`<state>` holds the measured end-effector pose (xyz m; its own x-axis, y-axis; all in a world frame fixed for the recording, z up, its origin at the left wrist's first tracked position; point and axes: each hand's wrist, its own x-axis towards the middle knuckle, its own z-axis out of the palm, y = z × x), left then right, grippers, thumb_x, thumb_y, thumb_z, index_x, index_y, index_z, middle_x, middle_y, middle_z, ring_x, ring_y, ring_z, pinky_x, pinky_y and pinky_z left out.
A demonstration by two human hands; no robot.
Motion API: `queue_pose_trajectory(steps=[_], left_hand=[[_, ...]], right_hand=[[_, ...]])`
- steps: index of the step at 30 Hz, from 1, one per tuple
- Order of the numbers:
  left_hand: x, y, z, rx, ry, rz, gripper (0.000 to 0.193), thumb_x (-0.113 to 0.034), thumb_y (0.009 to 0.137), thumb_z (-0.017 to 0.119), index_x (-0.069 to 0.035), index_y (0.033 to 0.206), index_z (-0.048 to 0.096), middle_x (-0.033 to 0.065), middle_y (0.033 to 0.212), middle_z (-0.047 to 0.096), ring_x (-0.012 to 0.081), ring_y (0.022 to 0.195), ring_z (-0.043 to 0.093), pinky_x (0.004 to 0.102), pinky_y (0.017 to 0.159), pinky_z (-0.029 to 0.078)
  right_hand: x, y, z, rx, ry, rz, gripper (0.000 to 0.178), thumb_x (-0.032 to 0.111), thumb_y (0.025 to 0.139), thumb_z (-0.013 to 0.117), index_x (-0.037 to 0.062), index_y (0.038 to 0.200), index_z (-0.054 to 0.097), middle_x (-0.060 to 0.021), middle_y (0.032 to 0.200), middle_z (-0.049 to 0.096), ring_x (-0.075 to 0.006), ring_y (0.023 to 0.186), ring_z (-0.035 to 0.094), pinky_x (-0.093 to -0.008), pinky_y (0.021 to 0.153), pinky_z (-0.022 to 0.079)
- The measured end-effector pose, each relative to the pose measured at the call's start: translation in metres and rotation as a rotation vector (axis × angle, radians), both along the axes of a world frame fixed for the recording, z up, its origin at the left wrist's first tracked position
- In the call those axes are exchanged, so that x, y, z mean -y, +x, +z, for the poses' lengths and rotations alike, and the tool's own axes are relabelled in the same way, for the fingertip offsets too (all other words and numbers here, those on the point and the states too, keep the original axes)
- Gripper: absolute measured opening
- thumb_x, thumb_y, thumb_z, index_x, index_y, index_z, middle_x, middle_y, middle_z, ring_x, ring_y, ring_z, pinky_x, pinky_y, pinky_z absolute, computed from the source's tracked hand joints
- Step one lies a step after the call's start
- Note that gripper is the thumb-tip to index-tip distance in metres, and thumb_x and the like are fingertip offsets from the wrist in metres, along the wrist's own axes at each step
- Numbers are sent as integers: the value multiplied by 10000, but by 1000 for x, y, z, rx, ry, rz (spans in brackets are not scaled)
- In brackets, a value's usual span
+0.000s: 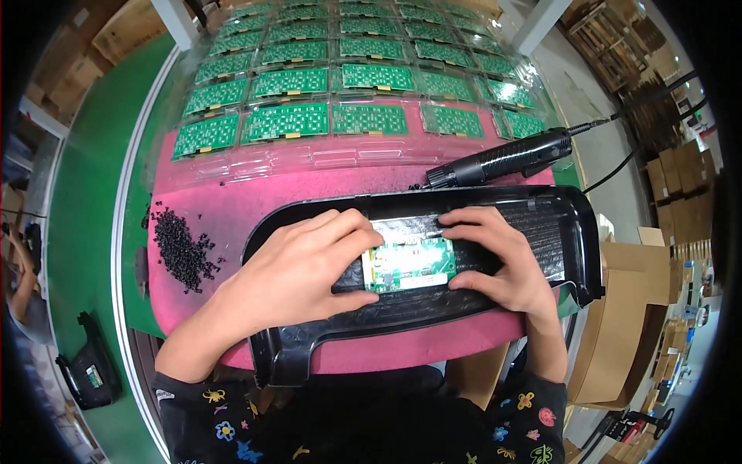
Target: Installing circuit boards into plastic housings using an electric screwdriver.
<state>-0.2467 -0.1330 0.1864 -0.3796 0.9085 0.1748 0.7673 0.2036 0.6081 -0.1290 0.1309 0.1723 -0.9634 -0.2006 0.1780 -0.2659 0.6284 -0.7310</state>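
Note:
A large black plastic housing lies open side up on a pink mat. A green circuit board sits in its middle recess. My left hand rests over the housing's left part, fingertips and thumb gripping the board's left edge. My right hand holds the board's right edge between fingers and thumb. Both hands press the board against the housing.
A clear tray with several green circuit boards covers the far half of the bench. A black electric screwdriver with a cable lies behind the housing. A heap of small black screws is at left. Cardboard boxes stand right.

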Motion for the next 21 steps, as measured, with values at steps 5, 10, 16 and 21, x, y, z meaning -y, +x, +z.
queue_pose_trajectory(steps=[5,10,16,21], left_hand=[[-1,1,2,-20,-78,-6,519,-187,659,830,-24,1090,591,94,1045,588,294,955,612,368,798,524],[-5,3,4,-51,-106,-8,518,-198,663,828,-26,1089,588,92,1039,575,290,952,608,374,799,519],[-3,4,5,-64,-105,1,512,-204,676,821,-24,1092,582,91,1042,568,287,950,603,370,800,515],[8,4,3,-110,-67,-24,485,-232,738,786,3,1097,559,117,1025,538,276,955,592,365,801,518]], right_hand=[[1,-1,1,17,9,5,551,172,631,849,25,1124,651,-125,1219,611,-332,1136,543,-423,978,427],[1,1,2,3,35,12,582,139,603,847,29,1137,644,-124,1224,594,-333,1143,531,-425,978,422],[2,0,4,3,80,35,546,117,656,825,11,1150,617,-127,1214,571,-341,1141,519,-418,970,432],[10,-3,12,5,115,19,538,138,639,830,-1,1123,639,-130,1182,590,-341,1115,536,-413,960,435]])
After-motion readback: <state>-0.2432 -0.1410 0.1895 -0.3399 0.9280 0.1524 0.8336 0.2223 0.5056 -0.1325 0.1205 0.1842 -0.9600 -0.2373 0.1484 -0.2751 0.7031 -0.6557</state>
